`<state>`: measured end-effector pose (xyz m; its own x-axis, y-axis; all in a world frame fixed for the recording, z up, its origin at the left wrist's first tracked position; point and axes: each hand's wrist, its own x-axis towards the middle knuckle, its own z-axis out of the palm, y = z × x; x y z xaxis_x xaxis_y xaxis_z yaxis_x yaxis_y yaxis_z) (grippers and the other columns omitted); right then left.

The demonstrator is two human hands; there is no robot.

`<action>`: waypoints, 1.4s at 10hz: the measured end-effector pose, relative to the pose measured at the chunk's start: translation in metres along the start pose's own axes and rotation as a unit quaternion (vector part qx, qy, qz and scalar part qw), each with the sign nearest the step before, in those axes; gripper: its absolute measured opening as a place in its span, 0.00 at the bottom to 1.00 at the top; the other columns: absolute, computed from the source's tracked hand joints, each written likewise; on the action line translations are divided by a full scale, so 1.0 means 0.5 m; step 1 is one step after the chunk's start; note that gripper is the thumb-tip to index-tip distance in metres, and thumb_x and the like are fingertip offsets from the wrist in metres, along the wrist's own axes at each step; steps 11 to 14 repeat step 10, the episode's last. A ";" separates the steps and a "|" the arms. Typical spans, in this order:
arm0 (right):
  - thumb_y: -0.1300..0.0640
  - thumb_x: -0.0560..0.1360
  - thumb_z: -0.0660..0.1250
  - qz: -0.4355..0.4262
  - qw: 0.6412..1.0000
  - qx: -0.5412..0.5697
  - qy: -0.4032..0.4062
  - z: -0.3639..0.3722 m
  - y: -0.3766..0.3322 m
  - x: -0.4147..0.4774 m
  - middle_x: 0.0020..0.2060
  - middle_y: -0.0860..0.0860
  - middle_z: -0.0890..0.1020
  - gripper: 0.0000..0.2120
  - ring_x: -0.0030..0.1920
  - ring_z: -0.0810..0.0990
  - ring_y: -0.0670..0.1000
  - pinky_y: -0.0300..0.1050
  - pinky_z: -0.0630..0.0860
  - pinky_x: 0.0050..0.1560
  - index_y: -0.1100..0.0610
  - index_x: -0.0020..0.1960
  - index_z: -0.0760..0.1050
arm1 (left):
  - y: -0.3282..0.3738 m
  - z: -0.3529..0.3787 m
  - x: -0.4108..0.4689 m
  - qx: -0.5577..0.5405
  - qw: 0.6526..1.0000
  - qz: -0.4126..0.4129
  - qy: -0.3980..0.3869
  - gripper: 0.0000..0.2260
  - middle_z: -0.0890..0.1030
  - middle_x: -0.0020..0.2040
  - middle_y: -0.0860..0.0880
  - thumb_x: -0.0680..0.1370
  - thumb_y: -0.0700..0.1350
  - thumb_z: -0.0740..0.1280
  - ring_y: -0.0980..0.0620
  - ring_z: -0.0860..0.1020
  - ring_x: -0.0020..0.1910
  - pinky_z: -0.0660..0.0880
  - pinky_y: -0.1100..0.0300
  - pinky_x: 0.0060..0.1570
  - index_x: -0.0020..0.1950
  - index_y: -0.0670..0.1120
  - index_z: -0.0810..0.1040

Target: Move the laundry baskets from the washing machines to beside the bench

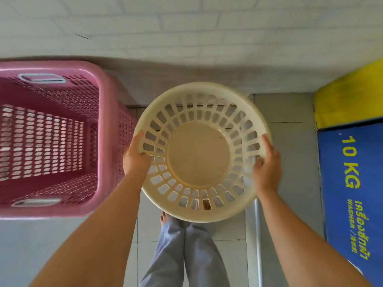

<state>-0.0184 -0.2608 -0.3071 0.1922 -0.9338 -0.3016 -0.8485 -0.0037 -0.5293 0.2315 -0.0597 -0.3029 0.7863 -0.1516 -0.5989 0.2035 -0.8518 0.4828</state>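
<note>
A round cream laundry basket [199, 156] with slotted walls hangs in the air in front of me, above the tiled floor, and it holds nothing. My left hand [135, 157] grips its left rim and my right hand [267, 168] grips its right rim. To the left, a pink rectangular laundry basket [103, 129] with perforated walls and two white handles sits on a pale surface, also with nothing in it. Its right side nearly touches the cream basket's left rim.
A white brick wall [186, 27] runs across the top. A washing machine [350, 193] with a blue "10 KG" panel and a yellow top stands at the right. Below are grey floor tiles [286, 141], my legs in light trousers and bare feet.
</note>
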 end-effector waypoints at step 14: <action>0.46 0.82 0.51 -0.078 0.961 -0.234 -0.128 0.215 0.034 0.136 0.78 0.56 0.49 0.26 0.76 0.57 0.57 0.58 0.63 0.70 0.41 0.78 0.50 | -0.074 0.120 0.197 0.248 0.961 0.112 -0.057 0.32 0.37 0.79 0.49 0.80 0.58 0.56 0.45 0.40 0.78 0.47 0.43 0.76 0.78 0.55 0.41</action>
